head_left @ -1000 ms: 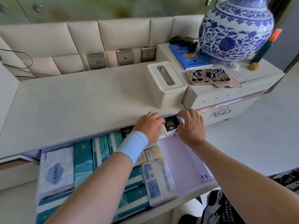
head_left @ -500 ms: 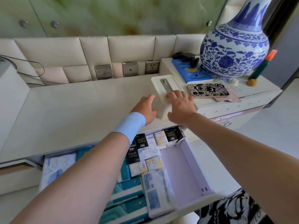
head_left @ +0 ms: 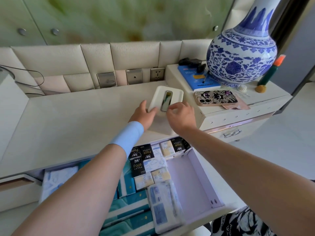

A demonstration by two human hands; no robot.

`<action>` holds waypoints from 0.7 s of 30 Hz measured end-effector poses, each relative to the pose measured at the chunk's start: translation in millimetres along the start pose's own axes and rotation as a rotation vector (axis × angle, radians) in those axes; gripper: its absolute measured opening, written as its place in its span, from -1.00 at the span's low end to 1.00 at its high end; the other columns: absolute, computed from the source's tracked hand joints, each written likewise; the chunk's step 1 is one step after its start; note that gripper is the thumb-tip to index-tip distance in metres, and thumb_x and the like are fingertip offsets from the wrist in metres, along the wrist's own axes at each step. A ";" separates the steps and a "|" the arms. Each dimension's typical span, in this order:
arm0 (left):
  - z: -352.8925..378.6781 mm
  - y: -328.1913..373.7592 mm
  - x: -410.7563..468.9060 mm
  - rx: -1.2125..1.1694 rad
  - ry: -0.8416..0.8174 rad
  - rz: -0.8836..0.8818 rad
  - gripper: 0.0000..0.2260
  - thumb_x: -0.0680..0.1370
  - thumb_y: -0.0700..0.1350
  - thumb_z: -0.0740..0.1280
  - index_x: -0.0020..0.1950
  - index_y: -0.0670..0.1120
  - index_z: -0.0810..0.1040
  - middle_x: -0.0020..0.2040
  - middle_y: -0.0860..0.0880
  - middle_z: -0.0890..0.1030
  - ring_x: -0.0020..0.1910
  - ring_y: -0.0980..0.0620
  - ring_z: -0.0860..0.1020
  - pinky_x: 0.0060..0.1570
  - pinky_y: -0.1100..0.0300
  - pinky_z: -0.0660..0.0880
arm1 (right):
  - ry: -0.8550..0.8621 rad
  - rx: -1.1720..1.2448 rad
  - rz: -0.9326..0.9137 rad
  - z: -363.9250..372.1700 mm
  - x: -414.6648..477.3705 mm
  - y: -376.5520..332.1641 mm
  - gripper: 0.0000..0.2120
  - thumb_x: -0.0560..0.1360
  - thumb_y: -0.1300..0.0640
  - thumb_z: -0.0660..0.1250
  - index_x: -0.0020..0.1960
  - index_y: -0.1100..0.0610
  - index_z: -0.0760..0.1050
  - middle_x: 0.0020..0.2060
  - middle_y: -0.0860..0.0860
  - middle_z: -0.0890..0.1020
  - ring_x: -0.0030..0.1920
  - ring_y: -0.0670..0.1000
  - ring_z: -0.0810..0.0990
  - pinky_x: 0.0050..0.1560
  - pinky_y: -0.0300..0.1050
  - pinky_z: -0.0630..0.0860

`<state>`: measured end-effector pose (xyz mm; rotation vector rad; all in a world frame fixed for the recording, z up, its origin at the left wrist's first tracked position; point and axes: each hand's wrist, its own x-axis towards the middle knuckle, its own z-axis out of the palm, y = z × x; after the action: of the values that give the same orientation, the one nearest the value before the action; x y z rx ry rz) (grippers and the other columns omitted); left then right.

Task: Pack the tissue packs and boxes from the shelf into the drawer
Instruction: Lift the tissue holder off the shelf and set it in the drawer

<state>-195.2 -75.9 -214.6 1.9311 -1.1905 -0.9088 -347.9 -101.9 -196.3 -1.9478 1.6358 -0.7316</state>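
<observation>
Both hands are on the white tissue box [head_left: 173, 97], which stands on the white shelf [head_left: 76, 120] at its right end, just above the open drawer [head_left: 192, 176]. The left hand [head_left: 144, 115], with a pale blue wristband [head_left: 127, 135] on its wrist, grips the box's left side, thumb up along the edge. The right hand [head_left: 180, 116] has its fingers curled against the near right part of the box's top, beside the shiny metal slot [head_left: 166, 101]. The box sits tilted, its top turned towards the camera; whether its base is off the shelf cannot be told

In the drawer, small black packs [head_left: 143, 154] printed "Face" in gold lie along the back beside cream packs [head_left: 167, 149] with the same word in pale letters. More of both kinds lie nearer the front. Teal packs [head_left: 127, 183] fill the middle. A long white pack with blue labels [head_left: 163, 205] lies at the front and its writing is too blurred to read. A white pack with a blue print [head_left: 58, 183] lies at the left. The drawer's right part shows bare lilac floor

On the raised cabinet to the right stand a blue-and-white vase [head_left: 242, 53], a blue booklet [head_left: 196, 79] with unreadable print, and a phone in a cartoon-patterned case [head_left: 215, 97]. Wall sockets [head_left: 157, 74] sit in the padded panel behind the shelf
</observation>
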 end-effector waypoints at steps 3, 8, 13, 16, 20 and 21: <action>-14.5 -10.1 -3.1 -0.021 0.004 -0.070 -0.40 0.58 0.22 0.18 0.58 0.05 0.15 0.54 -0.01 0.29 0.47 -0.10 0.32 0.43 0.01 0.27 | -0.001 0.163 0.207 -1.1 2.9 -0.7 -0.52 0.54 -0.03 0.26 0.41 0.14 0.38 0.26 0.10 0.42 0.09 0.12 0.52 0.16 -0.09 0.44; -16.2 -14.5 -24.4 -0.071 -0.062 -0.062 -0.70 0.58 0.17 0.25 0.21 0.05 0.49 0.07 0.02 0.57 -0.03 -0.04 0.57 0.04 0.10 0.56 | -0.179 0.311 0.513 -10.4 3.3 -1.1 -0.53 0.51 -0.12 0.31 0.18 0.27 0.53 -0.14 0.10 0.59 -0.18 0.11 0.59 -0.18 -0.07 0.53; -11.2 -17.6 -53.7 -0.218 -0.116 -0.192 -0.69 0.56 0.09 0.35 0.10 -0.12 0.44 -0.02 -0.13 0.61 -0.19 -0.10 0.65 -0.18 -0.06 0.66 | -0.376 0.592 0.651 -12.3 -20.7 8.1 -0.17 0.16 -0.29 0.50 0.28 0.17 0.47 -0.01 0.15 0.66 -0.10 0.16 0.68 -0.05 0.16 0.65; -12.8 -19.2 -71.2 -0.057 -0.132 -0.155 -0.61 0.49 0.09 0.42 0.19 -0.06 0.41 0.05 -0.04 0.59 -0.09 -0.01 0.62 -0.11 0.03 0.63 | -0.492 0.573 0.633 -23.3 -40.7 21.4 -0.40 0.30 -0.23 0.44 0.20 0.12 0.54 -0.09 0.10 0.66 -0.15 0.12 0.64 -0.05 0.06 0.60; 0.0 -9.6 -97.7 -0.027 -0.238 -0.111 -0.24 0.41 0.04 0.49 0.49 0.13 0.13 0.18 -0.07 0.56 -0.02 -0.03 0.60 -0.16 0.11 0.57 | -0.402 0.408 0.527 -41.0 -65.5 37.9 -0.37 0.35 -0.14 0.44 0.34 -0.01 0.34 0.04 0.04 0.61 -0.01 0.09 0.61 -0.18 -0.05 0.51; 8.1 -5.9 -104.1 -0.068 -0.286 -0.115 -0.18 0.42 0.02 0.48 0.52 0.21 0.05 0.19 -0.09 0.56 -0.03 -0.05 0.62 -0.19 0.09 0.60 | -0.382 0.373 0.493 -47.8 -71.0 42.6 -0.43 0.43 -0.12 0.40 0.36 -0.06 0.29 0.03 0.03 0.58 0.00 0.09 0.59 -0.14 -0.05 0.49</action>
<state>-234.4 20.2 -202.3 1.8747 -1.1978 -1.3044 -420.9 -40.2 -196.0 -1.2572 1.5184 -0.3986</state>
